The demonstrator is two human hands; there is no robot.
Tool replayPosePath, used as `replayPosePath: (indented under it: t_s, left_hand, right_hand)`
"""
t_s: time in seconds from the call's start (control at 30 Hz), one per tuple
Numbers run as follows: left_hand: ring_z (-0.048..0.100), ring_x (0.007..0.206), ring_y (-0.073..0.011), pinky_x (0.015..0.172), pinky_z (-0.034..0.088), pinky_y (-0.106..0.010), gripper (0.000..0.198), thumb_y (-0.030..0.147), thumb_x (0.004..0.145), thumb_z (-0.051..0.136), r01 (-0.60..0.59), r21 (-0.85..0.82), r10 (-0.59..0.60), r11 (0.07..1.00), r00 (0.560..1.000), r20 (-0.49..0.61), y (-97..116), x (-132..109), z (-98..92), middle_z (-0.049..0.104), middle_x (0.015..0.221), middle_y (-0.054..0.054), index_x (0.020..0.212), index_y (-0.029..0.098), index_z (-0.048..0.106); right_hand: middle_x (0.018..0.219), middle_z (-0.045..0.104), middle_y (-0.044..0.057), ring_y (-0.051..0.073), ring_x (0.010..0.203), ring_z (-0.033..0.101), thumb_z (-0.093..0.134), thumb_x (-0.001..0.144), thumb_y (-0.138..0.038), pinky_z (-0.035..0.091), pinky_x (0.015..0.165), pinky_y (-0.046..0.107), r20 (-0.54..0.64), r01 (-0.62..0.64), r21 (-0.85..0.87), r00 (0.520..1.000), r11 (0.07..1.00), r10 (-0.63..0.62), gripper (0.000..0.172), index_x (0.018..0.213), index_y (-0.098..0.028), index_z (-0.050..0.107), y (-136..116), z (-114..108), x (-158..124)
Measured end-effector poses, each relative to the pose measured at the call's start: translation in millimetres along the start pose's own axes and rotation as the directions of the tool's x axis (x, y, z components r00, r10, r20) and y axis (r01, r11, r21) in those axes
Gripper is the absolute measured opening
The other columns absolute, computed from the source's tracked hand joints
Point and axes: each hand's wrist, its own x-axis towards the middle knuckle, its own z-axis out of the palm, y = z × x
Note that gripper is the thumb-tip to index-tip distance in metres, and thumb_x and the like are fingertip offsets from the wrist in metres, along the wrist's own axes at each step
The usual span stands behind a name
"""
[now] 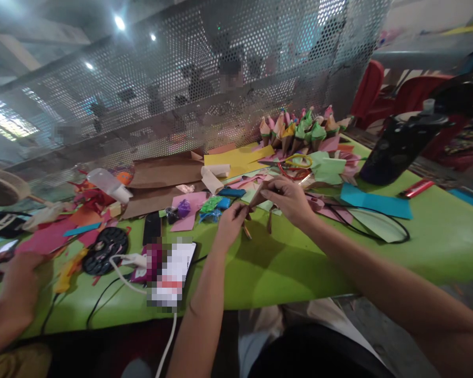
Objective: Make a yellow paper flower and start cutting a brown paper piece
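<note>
My left hand (232, 226) is closed in a pinch at the lower end of a small piece of brown paper (257, 198). My right hand (286, 197) pinches the upper end of the same paper, which slants between both hands above the green table (307, 270). A thin yellowish stick (247, 231) shows just under my left fingers; whether they touch it I cannot tell. Beneath my right hand is a small brown scrap (269, 221). Blue and green crinkled bundles (213, 206) lie left of my hands. Scissors with yellow and red handles (299, 161) lie behind my right hand.
Paper ice-cream cones (299, 128) stand at the back, before a perforated metal screen (173, 89). Brown sheets (161, 170) lie behind. A phone (177, 270) with cables is left, a dark bottle (402, 142) right. Another person's arm (16, 294) reaches in at far left.
</note>
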Motion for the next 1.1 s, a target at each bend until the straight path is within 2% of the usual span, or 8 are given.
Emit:
replayPosePath:
  t_s: [0.1, 0.23, 0.3, 0.4, 0.53, 0.67, 0.83, 1.1]
  left_hand:
    - [0.055, 0.066, -0.0142, 0.064, 0.044, -0.026, 0.024, 0.041, 0.091, 0.060, 0.005, 0.017, -0.006, 1.000, 1.000, 0.017, 0, -1, -0.3, 0.065, 0.073, -0.001, 0.084, 0.019, 0.067]
    - [0.060, 0.072, -0.0162, 0.070, 0.047, -0.028, 0.033, 0.052, 0.091, 0.060, 0.040, -0.083, -0.034, 0.996, 0.997, 0.074, 2, -3, 1.5, 0.067, 0.077, -0.002, 0.089, 0.019, 0.066]
    - [0.057, 0.069, -0.0151, 0.067, 0.045, -0.027, 0.037, 0.056, 0.091, 0.060, 0.042, -0.094, -0.033, 0.995, 0.994, 0.102, 3, -3, 2.8, 0.064, 0.073, -0.001, 0.088, 0.019, 0.065]
    - [0.045, 0.060, -0.0120, 0.059, 0.036, -0.026, 0.036, 0.053, 0.090, 0.061, 0.033, -0.060, -0.025, 0.998, 0.993, 0.119, 3, -3, 3.9, 0.050, 0.062, 0.004, 0.083, 0.018, 0.065]
    - [0.037, 0.057, -0.0111, 0.056, 0.030, -0.026, 0.030, 0.046, 0.090, 0.059, 0.014, -0.049, -0.009, 0.999, 0.996, 0.092, 1, -1, 4.1, 0.044, 0.061, 0.004, 0.086, 0.017, 0.068]
    - [0.038, 0.056, -0.0113, 0.056, 0.030, -0.026, 0.027, 0.043, 0.089, 0.060, 0.025, -0.046, -0.023, 0.999, 0.999, 0.041, 1, -1, 4.3, 0.044, 0.059, 0.005, 0.083, 0.018, 0.068]
    - [0.039, 0.055, -0.0113, 0.056, 0.031, -0.026, 0.027, 0.042, 0.089, 0.060, 0.020, -0.061, -0.017, 0.998, 0.999, 0.047, 2, -1, 5.4, 0.045, 0.059, 0.004, 0.085, 0.018, 0.070]
    - [0.038, 0.054, -0.0104, 0.055, 0.031, -0.025, 0.030, 0.046, 0.087, 0.063, 0.045, -0.098, -0.042, 0.994, 0.999, 0.032, 0, 0, 4.4, 0.046, 0.056, 0.004, 0.080, 0.017, 0.069]
  right_hand:
    - [0.077, 0.067, 0.005, 0.024, 0.082, 0.064, 0.070, 0.081, -0.033, 0.052, 0.079, 0.041, -0.011, 0.018, -0.012, 1.000, 1.000, -0.018, 0.021, 0.063, -0.024, 0.064, 1, 0, -1]
    - [0.086, 0.069, 0.006, 0.024, 0.086, 0.063, 0.072, 0.081, -0.037, 0.052, 0.082, 0.042, 0.001, 0.059, -0.035, 0.998, 0.998, -0.059, 0.022, 0.065, -0.024, 0.065, 2, 3, -2]
    - [0.088, 0.069, 0.007, 0.025, 0.089, 0.063, 0.073, 0.081, -0.038, 0.052, 0.084, 0.043, 0.028, 0.078, -0.040, 0.997, 0.996, -0.077, 0.021, 0.067, -0.024, 0.068, 2, 4, -2]
    - [0.090, 0.070, 0.007, 0.025, 0.091, 0.064, 0.074, 0.082, -0.039, 0.053, 0.085, 0.043, 0.066, 0.096, -0.047, 0.993, 0.994, -0.093, 0.020, 0.070, -0.024, 0.071, 1, 5, -4]
    - [0.091, 0.071, 0.008, 0.025, 0.092, 0.064, 0.071, 0.083, -0.037, 0.054, 0.083, 0.042, 0.080, 0.112, -0.028, 0.991, 0.993, -0.109, 0.017, 0.072, -0.024, 0.073, 0, 6, -5]
    - [0.092, 0.071, 0.008, 0.025, 0.091, 0.064, 0.074, 0.080, -0.035, 0.055, 0.078, 0.040, 0.091, 0.105, -0.028, 0.991, 0.994, -0.102, 0.012, 0.075, -0.024, 0.076, -2, 6, -6]
    - [0.090, 0.070, 0.008, 0.025, 0.087, 0.063, 0.076, 0.080, -0.039, 0.055, 0.075, 0.039, 0.085, 0.113, -0.027, 0.990, 0.993, -0.110, 0.017, 0.072, -0.023, 0.074, -3, 6, -6]
    - [0.093, 0.073, 0.007, 0.025, 0.093, 0.066, 0.073, 0.086, -0.043, 0.054, 0.086, 0.043, -0.001, 0.131, 0.001, 0.991, 0.991, -0.131, 0.021, 0.075, -0.026, 0.075, -10, -1, -2]
